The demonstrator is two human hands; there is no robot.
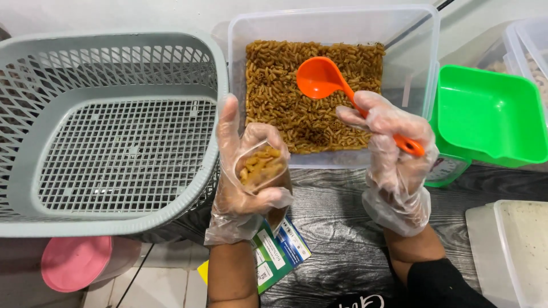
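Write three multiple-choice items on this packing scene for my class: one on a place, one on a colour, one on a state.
1. Where is the grey basket?
A. Left of the pasta tub
B. Inside the green tray
C. Under the table

2. What colour is the scoop?
A. Blue
B. Orange
C. White

3. What state is the small bag in the left hand?
A. Sealed and empty
B. Torn in two
C. Open, with some pasta inside

Answers:
1. A, since the basket stands beside the tub's left wall.
2. B, since the scoop held in the right hand is bright orange.
3. C, since the bag's mouth gapes and pasta pieces show within.
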